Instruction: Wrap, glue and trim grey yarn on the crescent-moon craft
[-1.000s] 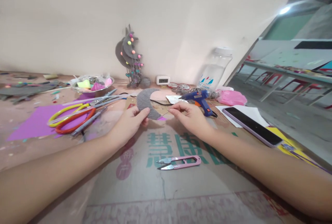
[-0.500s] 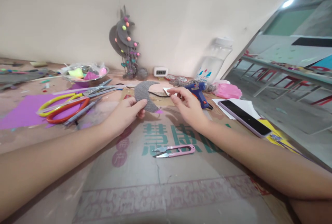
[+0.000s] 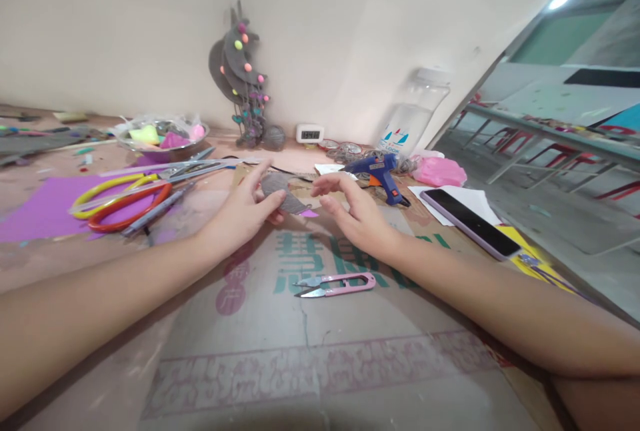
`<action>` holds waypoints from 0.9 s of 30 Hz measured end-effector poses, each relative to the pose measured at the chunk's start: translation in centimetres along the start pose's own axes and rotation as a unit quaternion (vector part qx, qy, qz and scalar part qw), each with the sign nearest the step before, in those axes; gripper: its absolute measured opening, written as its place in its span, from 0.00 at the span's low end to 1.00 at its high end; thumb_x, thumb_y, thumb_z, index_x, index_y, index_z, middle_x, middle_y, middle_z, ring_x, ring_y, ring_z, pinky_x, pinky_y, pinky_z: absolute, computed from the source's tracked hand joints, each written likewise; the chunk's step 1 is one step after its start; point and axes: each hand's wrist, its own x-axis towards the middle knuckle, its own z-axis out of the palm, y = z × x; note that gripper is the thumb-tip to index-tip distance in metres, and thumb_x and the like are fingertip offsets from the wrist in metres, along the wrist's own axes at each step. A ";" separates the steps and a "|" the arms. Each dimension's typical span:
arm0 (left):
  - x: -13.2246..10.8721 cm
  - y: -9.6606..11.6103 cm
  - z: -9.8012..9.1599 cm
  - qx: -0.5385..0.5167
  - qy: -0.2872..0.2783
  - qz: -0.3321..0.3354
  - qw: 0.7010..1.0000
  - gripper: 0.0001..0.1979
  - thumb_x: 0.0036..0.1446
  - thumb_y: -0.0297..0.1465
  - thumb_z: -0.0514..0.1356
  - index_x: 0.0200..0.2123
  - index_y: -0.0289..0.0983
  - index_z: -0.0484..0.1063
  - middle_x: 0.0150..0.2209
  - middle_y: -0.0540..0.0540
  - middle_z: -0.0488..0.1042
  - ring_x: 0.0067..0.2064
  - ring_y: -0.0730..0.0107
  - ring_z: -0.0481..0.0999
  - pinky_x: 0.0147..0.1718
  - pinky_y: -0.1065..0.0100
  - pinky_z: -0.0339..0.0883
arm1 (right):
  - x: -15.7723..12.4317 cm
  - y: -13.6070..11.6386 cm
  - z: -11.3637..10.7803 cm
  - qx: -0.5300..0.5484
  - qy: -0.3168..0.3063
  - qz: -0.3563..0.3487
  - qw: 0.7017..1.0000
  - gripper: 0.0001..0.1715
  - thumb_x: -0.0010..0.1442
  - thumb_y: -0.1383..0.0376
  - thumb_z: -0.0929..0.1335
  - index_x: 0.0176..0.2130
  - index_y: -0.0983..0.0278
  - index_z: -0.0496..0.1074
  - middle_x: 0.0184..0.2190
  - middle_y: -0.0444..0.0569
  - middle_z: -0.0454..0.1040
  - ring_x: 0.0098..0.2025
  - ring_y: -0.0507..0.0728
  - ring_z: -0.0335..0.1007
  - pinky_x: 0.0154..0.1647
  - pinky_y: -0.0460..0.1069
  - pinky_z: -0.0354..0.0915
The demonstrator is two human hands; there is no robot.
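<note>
A grey yarn-wrapped crescent moon [image 3: 287,196] is pinched between the thumb and fingers of my left hand [image 3: 253,198]. Its far part is partly covered by that hand, whose index finger points up and away. At the moon's lower right tip shows a small purple piece [image 3: 309,213]. My right hand [image 3: 355,208] hovers just right of the moon, fingers curved and thumb apart, with nothing visible in it. Pink thread snips [image 3: 350,283] lie on the cardboard [image 3: 240,358] in front of both hands.
Behind my right hand lies a blue glue gun [image 3: 383,178], near a water bottle [image 3: 410,114] and a phone [image 3: 470,223]. Scissors [image 3: 130,208] rest on purple sheet at left, by a bowl [image 3: 165,151]. A decorated moon hanging [image 3: 240,78] stands against the wall, beside a timer [image 3: 310,133].
The crescent has tipped from facing me to lying flatter, and my left index finger has lifted off it. My right hand has dropped slightly and moved a little left.
</note>
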 end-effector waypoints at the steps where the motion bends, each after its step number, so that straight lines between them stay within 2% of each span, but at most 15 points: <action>1: 0.0 -0.1 0.0 0.016 -0.013 0.014 1.000 0.19 0.55 0.37 0.57 0.49 0.38 0.67 0.22 0.52 0.70 0.27 0.70 0.72 0.29 0.70 0.65 | 0.1 0.0 0.0 0.005 0.005 0.019 1.000 0.14 0.64 0.59 0.60 0.45 0.64 0.65 0.41 0.52 0.71 0.46 0.56 0.67 0.50 0.53 0.61; 2: 0.0 -0.2 0.0 0.031 -0.025 0.031 0.999 0.15 0.56 0.39 0.56 0.43 0.37 0.71 0.24 0.51 0.71 0.28 0.70 0.72 0.30 0.70 0.64 | 0.2 0.1 0.0 0.010 0.008 0.037 0.999 0.14 0.64 0.58 0.60 0.43 0.64 0.66 0.40 0.52 0.71 0.45 0.56 0.67 0.50 0.53 0.61; 4: -0.1 -0.2 0.0 0.051 -0.040 0.051 0.997 0.14 0.55 0.40 0.56 0.35 0.37 0.73 0.28 0.49 0.72 0.31 0.70 0.72 0.31 0.70 0.64 | 0.3 0.4 0.1 0.037 0.010 0.068 0.997 0.14 0.64 0.57 0.60 0.41 0.64 0.66 0.39 0.51 0.71 0.44 0.55 0.67 0.48 0.52 0.61; 6: -0.3 0.0 0.2 0.050 -0.044 0.051 0.997 0.14 0.50 0.40 0.61 0.37 0.37 0.70 0.30 0.49 0.72 0.32 0.69 0.72 0.31 0.70 0.64 | 0.5 0.8 0.2 0.085 0.012 0.092 0.992 0.15 0.64 0.56 0.59 0.41 0.64 0.65 0.37 0.50 0.71 0.41 0.54 0.68 0.45 0.50 0.63; 9: -0.5 0.3 0.5 0.065 -0.031 0.042 0.997 0.22 0.42 0.36 0.67 0.40 0.38 0.63 0.31 0.51 0.69 0.33 0.69 0.71 0.31 0.70 0.64 | 0.6 1.1 0.3 0.138 0.021 0.114 0.984 0.16 0.63 0.54 0.60 0.41 0.64 0.64 0.34 0.48 0.70 0.38 0.53 0.68 0.43 0.49 0.64; 14: -0.6 0.1 0.4 0.126 -0.011 0.088 0.988 0.20 0.46 0.35 0.65 0.40 0.39 0.61 0.37 0.50 0.66 0.37 0.70 0.70 0.36 0.70 0.64 | 0.8 0.5 -0.1 0.131 -0.007 0.136 0.982 0.14 0.61 0.58 0.62 0.38 0.65 0.69 0.35 0.49 0.73 0.39 0.53 0.70 0.43 0.49 0.64; 21: -0.7 -0.2 0.3 0.157 -0.015 0.121 0.980 0.15 0.49 0.31 0.63 0.38 0.39 0.60 0.36 0.51 0.67 0.34 0.73 0.69 0.32 0.71 0.64 | 0.8 0.5 -0.2 0.178 -0.045 0.160 0.970 0.13 0.59 0.64 0.63 0.42 0.66 0.73 0.41 0.50 0.76 0.40 0.53 0.71 0.41 0.49 0.65; 24: -0.7 -0.3 0.4 0.150 -0.021 0.116 0.982 0.14 0.51 0.32 0.61 0.39 0.39 0.60 0.37 0.51 0.67 0.33 0.74 0.69 0.30 0.72 0.63 | 0.7 0.5 0.1 0.196 -0.056 0.157 0.966 0.13 0.58 0.65 0.64 0.42 0.65 0.73 0.39 0.49 0.76 0.37 0.52 0.70 0.37 0.47 0.65; 27: -0.6 -0.5 0.3 0.145 -0.021 0.118 0.982 0.14 0.51 0.32 0.62 0.38 0.39 0.60 0.37 0.51 0.66 0.33 0.74 0.69 0.30 0.72 0.62 | 0.6 0.4 0.2 0.185 -0.056 0.160 0.968 0.13 0.57 0.64 0.65 0.40 0.66 0.74 0.34 0.47 0.76 0.32 0.51 0.68 0.33 0.46 0.63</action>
